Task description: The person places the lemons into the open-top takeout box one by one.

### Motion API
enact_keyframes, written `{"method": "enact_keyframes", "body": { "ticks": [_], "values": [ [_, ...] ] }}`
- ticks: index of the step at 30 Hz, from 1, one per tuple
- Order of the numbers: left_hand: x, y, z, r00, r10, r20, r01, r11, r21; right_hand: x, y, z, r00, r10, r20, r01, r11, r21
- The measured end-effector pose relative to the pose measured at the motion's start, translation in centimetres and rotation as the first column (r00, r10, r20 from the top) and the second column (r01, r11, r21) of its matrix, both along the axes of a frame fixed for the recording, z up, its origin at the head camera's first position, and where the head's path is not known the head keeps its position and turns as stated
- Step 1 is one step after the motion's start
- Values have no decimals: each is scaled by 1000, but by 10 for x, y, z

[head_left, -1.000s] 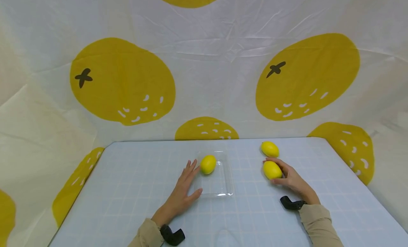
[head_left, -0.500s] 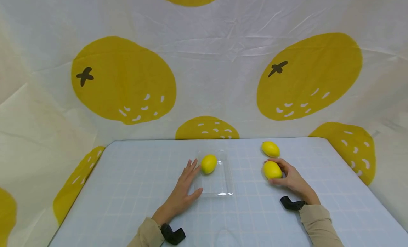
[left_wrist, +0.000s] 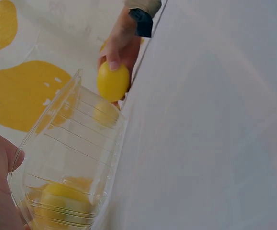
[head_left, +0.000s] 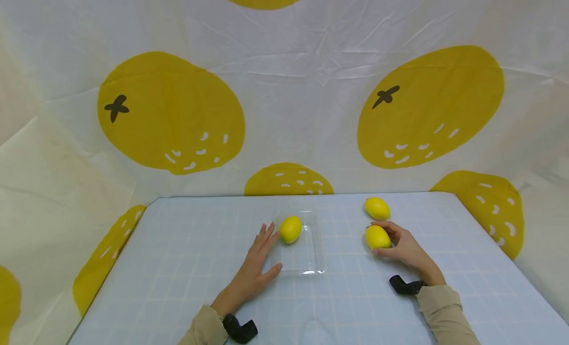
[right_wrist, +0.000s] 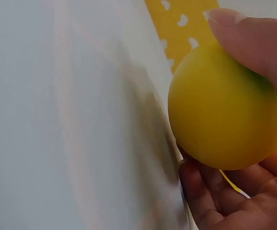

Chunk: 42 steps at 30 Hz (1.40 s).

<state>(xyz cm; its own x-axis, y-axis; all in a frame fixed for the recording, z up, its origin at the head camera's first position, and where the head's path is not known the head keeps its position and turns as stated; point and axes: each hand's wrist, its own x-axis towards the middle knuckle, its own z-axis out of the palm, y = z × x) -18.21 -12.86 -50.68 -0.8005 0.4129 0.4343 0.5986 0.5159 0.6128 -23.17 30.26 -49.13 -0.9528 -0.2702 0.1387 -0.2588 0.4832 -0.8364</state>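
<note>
My right hand (head_left: 406,246) grips a yellow lemon (head_left: 377,237) with the thumb on its near side and the fingers round the far side. In the right wrist view this lemon (right_wrist: 224,110) is close by the tabletop, with more fingers beneath it. A second lemon (head_left: 377,208) lies just behind it. Left of centre is a clear plastic tray (head_left: 321,253) with a third lemon (head_left: 291,230) inside, at its back left. My left hand (head_left: 254,268) lies along the tray's left side, fingers spread and straight. In the left wrist view its thumb (left_wrist: 15,158) is right at the tray's rim.
A pale checked cloth covers the table (head_left: 195,246). Behind it hangs a white curtain (head_left: 302,112) printed with large yellow fruit. Black wrist cameras (head_left: 240,329) sit on both forearms, below tan sleeves.
The lemon in my right hand has shifted slightly left along with the fingers. My left hand, the tray and the other lemons have stayed in place.
</note>
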Motion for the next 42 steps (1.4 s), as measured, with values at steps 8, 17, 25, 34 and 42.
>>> {"method": "enact_keyframes", "body": {
  "ticks": [8, 17, 25, 34, 42],
  "values": [
    [1, 0, -1, 1000, 7, 9, -6, 1000, -8, -4, -16, 18, 997, 71, -33, -74, 994, -81],
    [0, -2, 0, 999, 15, 30, -14, 1000, -20, -13, -43, 46, 988, 125, -85, -137, 980, -145],
    [1, -1, 0, 998, 22, 58, -21, 999, -32, -16, -78, 57, 983, 156, -101, -173, 968, -184],
    [1, 0, -1, 1000, 11, 17, -11, 1000, -18, -22, -123, 57, 973, 186, -137, -208, 963, -169],
    [-1, 0, -1, 999, 17, 46, -15, 1000, -24, -23, -149, 41, 964, 204, -171, -223, 970, -101]
  ]
}}
